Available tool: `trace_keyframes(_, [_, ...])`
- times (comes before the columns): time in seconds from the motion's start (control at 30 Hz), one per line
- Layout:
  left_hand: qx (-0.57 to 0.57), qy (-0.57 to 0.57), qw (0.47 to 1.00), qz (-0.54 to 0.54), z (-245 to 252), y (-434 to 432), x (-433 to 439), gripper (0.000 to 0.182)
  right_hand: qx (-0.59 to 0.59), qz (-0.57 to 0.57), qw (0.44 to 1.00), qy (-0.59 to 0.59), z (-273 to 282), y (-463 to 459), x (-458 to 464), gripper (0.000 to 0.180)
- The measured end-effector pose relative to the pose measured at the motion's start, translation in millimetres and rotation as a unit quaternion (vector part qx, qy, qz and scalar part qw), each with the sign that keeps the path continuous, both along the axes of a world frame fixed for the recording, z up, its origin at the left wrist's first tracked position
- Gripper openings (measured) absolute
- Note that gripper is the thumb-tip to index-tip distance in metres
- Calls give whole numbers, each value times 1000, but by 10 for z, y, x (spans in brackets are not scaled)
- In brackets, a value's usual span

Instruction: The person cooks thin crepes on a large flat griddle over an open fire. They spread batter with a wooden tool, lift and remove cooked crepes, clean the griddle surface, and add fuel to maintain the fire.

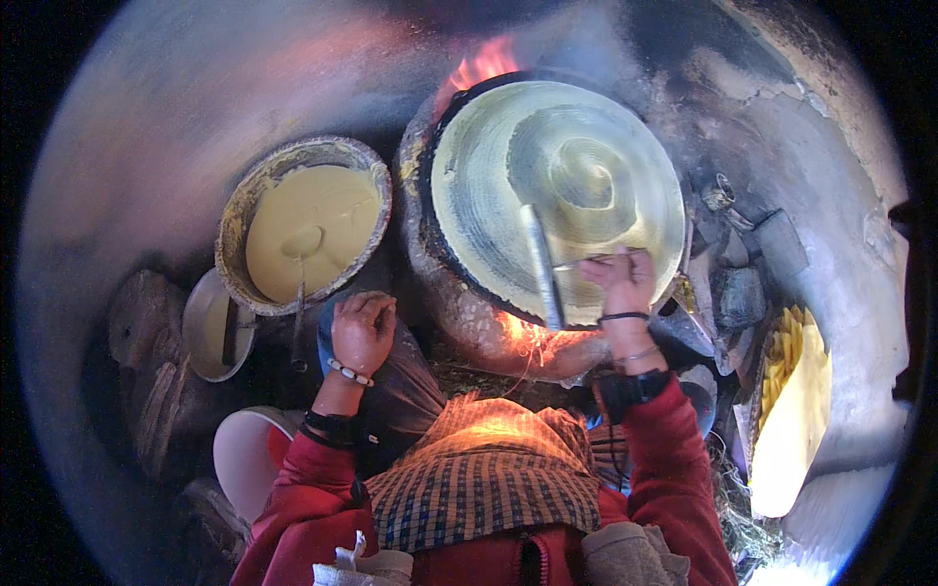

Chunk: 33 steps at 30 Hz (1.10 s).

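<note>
My right hand [623,275] grips the thin handle of a batter spreader [544,267] at the near side of a large round griddle. The spreader's long narrow blade lies over pale batter [476,198], which covers the griddle in swirled rings, thicker toward the middle right. At the left, my left hand [364,326] is loosely curled near my knee, its palm side partly hidden; whether it holds anything cannot be told. Just beyond it stands a crusted bowl [233,245] of batter with a ladle [300,308] dipped in it.
Flames [538,337] show below the griddle's near edge and beyond its far rim [487,62]. A shallow bowl [201,322] and a white bucket [245,458] stand left. Blackened vessels [740,297] and a stack of yellow folded flatbread-like pieces [784,359] are at right.
</note>
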<state>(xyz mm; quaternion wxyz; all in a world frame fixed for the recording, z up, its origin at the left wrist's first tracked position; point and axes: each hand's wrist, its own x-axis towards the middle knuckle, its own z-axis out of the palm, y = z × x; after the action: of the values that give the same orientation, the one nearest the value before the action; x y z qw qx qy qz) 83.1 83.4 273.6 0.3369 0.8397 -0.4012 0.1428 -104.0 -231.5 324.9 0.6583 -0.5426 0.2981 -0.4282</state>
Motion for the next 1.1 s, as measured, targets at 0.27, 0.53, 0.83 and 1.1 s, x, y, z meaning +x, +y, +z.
trace_keyframes(0.27, [-28, -5, 999, -15, -10, 30, 67, 12, 22, 59, 998, -21, -248, 409, 1020, 17])
trace_keyframes(0.53, [-15, 2, 1000, -9, -7, 33, 78, 11, -4, 84, 996, 12, -348, 332, 1583, 17])
trace_keyframes(0.83, [-10, 17, 1000, -24, 18, 40, 119, 18, 16, 123, 992, 34, -455, 212, 1996, 20])
trace_keyframes(1.1, [-1, 48, 998, -29, 100, -28, 153, 21, 7, 128, 991, 38, -300, -274, 2253, 19])
